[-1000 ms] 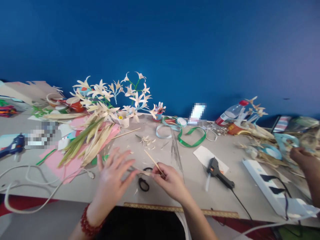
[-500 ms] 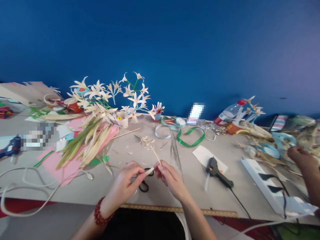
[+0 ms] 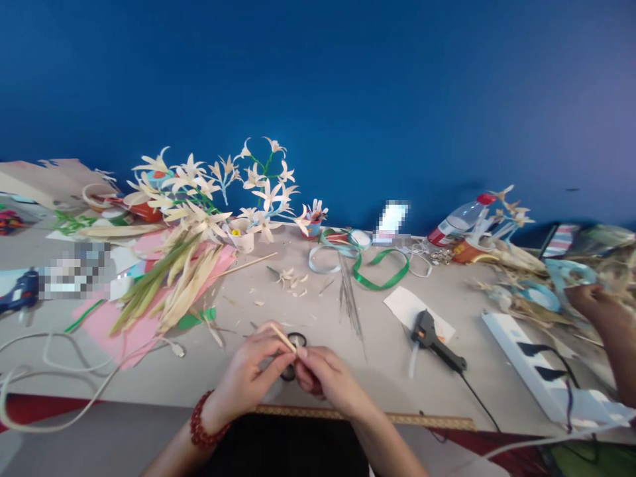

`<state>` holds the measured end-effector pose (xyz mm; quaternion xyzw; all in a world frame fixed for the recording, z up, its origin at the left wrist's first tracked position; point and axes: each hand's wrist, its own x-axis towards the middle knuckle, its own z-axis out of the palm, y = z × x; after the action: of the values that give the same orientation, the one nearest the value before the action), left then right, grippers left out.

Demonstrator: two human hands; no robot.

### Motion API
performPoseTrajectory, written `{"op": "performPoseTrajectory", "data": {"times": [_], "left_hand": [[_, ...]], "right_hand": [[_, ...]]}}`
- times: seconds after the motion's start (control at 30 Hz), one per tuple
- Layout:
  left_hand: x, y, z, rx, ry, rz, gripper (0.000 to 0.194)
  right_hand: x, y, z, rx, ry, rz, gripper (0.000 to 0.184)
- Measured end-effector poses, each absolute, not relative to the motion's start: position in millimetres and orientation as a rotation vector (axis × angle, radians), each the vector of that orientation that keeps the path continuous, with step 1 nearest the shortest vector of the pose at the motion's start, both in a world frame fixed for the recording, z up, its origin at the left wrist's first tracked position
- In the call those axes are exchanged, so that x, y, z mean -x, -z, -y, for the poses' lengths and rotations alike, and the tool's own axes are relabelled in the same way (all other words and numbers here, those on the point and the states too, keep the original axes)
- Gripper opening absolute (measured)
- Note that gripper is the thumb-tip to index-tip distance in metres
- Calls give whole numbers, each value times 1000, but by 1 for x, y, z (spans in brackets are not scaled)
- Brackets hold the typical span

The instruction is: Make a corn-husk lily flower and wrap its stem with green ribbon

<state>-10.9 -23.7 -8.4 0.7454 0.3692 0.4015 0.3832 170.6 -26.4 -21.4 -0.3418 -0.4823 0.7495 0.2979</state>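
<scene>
My left hand (image 3: pixel 261 363) and my right hand (image 3: pixel 330 374) meet low over the table, fingertips together. A thin pale wooden stick (image 3: pixel 283 338) slants up and left from the fingertips of my right hand, across the fingers of my left. My left thumb and fingers are pinched on a small pale husk strip, now mostly hidden between the hands. Black-handled scissors (image 3: pixel 298 338) lie beneath, partly covered. Just beyond lies a small bunch of pale husk pieces (image 3: pixel 285 277) among scraps.
Left are dried corn husks (image 3: pixel 191 285) on pink paper and husk flowers (image 3: pixel 268 195) in cups. Green ribbon (image 3: pixel 382 281), thin wires (image 3: pixel 350 298), a black glue gun (image 3: pixel 437 341) and a white power strip (image 3: pixel 517 364) lie right. Another person's hand (image 3: pixel 591 305) is at far right.
My right hand has moved slightly left and down to meet my left. The stick, upright and leaning left before, now lies lower, across my left fingers. The husk strip has become mostly hidden.
</scene>
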Motion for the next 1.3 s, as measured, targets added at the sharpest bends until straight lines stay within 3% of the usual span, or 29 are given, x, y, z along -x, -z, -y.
{"op": "performPoseTrajectory", "data": {"times": [0.3,0.4,0.57,0.73,0.8,0.97,1.03,1.13,1.3], "left_hand": [[11,7,21,-1941,-1156,-781,12],[11,9,17,-1879,-1188,-791,12],[7,5,14,-1849,-1175,-823,13],[4,-2,15,-1963,-1087,-821,12],[5,-3,16,-1978,-1082,-796,10],[13,-1,16,-1948,-1135,-736,11],[16,2,15,-1922,-1178,-793,11],[19,5,13,-1856,-1207,-830,15],[13,4,13,-1873,-1134,-816,12]], "right_hand": [[-179,25,33,165,-2669,477,54],[-195,31,32,87,-2535,417,56],[-198,22,34,799,-2062,907,57],[-170,19,36,1087,-1576,1483,59],[-165,18,36,1087,-1598,1455,59],[-182,12,37,696,-2187,969,58],[-196,10,35,535,-2260,769,60],[-206,12,31,659,-2093,720,60],[-176,18,31,946,-1801,1302,60]]}}
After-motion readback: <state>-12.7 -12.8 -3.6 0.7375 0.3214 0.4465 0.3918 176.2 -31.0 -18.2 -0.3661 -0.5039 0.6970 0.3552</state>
